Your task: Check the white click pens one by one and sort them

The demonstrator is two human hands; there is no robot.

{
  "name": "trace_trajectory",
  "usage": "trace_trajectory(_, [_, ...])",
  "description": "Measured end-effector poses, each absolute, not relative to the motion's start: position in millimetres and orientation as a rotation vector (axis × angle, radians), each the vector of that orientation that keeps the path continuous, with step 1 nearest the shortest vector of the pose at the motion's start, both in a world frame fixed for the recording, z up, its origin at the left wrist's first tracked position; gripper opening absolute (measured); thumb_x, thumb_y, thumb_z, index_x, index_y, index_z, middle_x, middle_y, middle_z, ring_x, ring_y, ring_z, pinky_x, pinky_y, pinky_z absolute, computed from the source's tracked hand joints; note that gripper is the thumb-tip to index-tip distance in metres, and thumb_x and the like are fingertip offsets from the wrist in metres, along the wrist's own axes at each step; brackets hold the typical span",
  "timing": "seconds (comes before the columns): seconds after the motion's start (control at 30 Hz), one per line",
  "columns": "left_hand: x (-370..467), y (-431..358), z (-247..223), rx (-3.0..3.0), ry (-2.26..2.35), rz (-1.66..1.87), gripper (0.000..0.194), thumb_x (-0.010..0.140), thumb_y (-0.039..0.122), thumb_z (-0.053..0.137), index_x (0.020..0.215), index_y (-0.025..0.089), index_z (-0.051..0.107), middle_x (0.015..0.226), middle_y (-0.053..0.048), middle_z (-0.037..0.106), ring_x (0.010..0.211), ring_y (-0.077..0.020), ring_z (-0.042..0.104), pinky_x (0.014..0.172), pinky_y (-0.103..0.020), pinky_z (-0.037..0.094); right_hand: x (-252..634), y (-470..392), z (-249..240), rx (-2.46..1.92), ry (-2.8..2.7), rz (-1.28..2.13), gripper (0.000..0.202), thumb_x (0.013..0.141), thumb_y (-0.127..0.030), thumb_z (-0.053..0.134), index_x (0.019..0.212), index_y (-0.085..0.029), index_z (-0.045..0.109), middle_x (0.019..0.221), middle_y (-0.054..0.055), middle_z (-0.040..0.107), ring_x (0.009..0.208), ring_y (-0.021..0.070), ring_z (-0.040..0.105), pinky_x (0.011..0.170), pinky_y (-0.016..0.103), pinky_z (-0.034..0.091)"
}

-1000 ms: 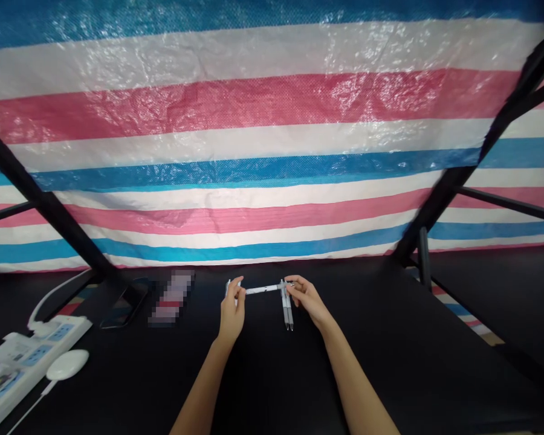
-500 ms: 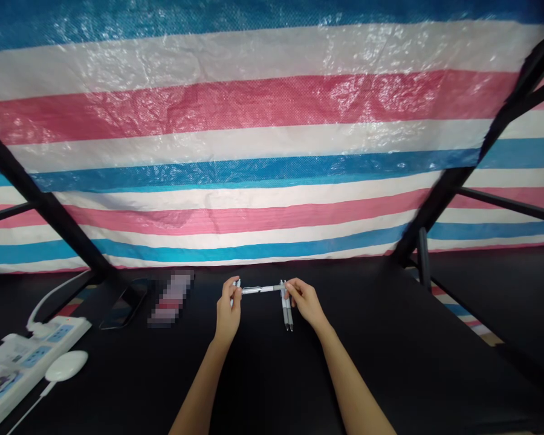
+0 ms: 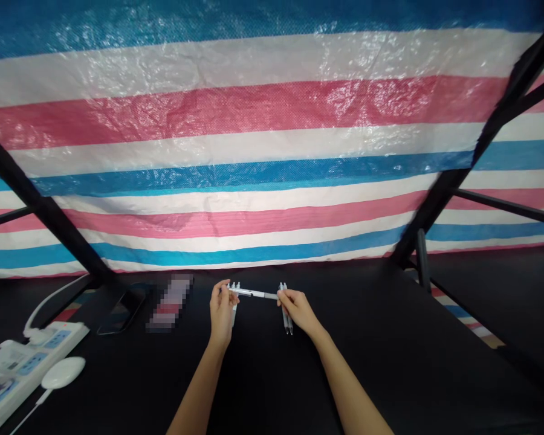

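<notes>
A white pen with a grey grip (image 3: pixel 256 294) is held level between both hands over the black table. My left hand (image 3: pixel 221 309) pinches its clip end. The fingers of my right hand (image 3: pixel 298 307) are closed on the grey end. Partly behind my left hand lie several white pens (image 3: pixel 234 313), their tops showing beyond the fingertips. Under and beside my right fingers, two more pens (image 3: pixel 286 323) lie side by side with their tips toward me.
A white power strip (image 3: pixel 36 357) and a white oval charger (image 3: pixel 63 373) with a cable are at the left. A dark phone (image 3: pixel 123 309) lies near a blurred-out item (image 3: pixel 171 302). Black frame bars (image 3: pixel 439 208) and a striped sheet (image 3: pixel 263 145) stand behind.
The held pen has turned: its clip now sits by my left hand and its grey grip by my right. My left hand has shifted slightly left, showing more of the pens behind it.
</notes>
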State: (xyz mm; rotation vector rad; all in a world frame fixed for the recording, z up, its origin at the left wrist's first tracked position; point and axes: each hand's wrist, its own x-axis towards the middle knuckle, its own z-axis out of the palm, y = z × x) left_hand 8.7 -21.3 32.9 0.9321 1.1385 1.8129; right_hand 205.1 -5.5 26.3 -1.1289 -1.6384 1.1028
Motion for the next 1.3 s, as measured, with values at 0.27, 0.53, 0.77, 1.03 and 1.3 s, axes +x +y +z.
trace_trajectory(0.27, [4, -18, 35, 0.773, 0.962, 1.849, 0.041, 0.072, 0.052, 0.063, 0.092, 0.017, 0.06, 0.074, 0.0, 0.06, 0.07, -0.0102, 0.06, 0.071, -0.026, 0.05, 181, -22, 35, -0.996, -1.757, 1.275, 0.049, 0.085, -0.057, 0.043, 0.059, -0.017, 0.054, 0.042, -0.005, 0.04, 0.039, 0.0076, 0.034, 0.043, 0.02, 0.025])
trace_trajectory(0.53, [13, -29, 38, 0.907, 0.984, 1.592, 0.082, 0.07, 0.041, 0.07, 0.138, 0.027, 0.026, 0.085, -0.002, 0.067, 0.069, -0.0135, 0.065, 0.069, -0.03, 0.052, 167, -31, 34, -0.932, -1.818, 1.374, 0.05, 0.085, -0.056, 0.043, 0.06, -0.016, 0.057, 0.042, -0.005, 0.039, 0.038, 0.0068, 0.032, 0.041, 0.019, 0.022])
trace_trajectory(0.77, [10, -30, 45, 0.871, 0.934, 1.534, 0.08, 0.068, 0.034, 0.072, 0.135, 0.028, 0.03, 0.075, 0.002, 0.065, 0.062, -0.0128, 0.064, 0.062, -0.029, 0.053, 183, -19, 34, -0.99, -1.678, 1.251, 0.054, 0.083, -0.062, 0.041, 0.06, -0.016, 0.058, 0.039, -0.006, 0.035, 0.036, 0.0068, 0.031, 0.04, 0.019, 0.022])
trace_trajectory(1.03, [9, -32, 45, 0.876, 0.948, 1.508, 0.075, 0.068, 0.035, 0.072, 0.133, 0.024, 0.036, 0.077, -0.001, 0.067, 0.057, -0.011, 0.061, 0.058, -0.026, 0.053, 207, 0, 34, -1.059, -1.363, 1.063, 0.056, 0.076, -0.068, 0.045, 0.055, -0.017, 0.055, 0.036, -0.007, 0.032, 0.034, 0.0077, 0.028, 0.04, 0.022, 0.026])
trace_trajectory(1.3, [6, -30, 43, 0.886, 0.923, 1.482, 0.085, 0.067, 0.035, 0.073, 0.138, 0.023, 0.029, 0.075, -0.001, 0.065, 0.058, -0.011, 0.06, 0.058, -0.027, 0.053, 219, 8, 28, -1.089, -1.105, 1.053, 0.056, 0.071, -0.07, 0.051, 0.055, -0.016, 0.056, 0.034, -0.007, 0.031, 0.034, 0.0057, 0.024, 0.038, 0.021, 0.019])
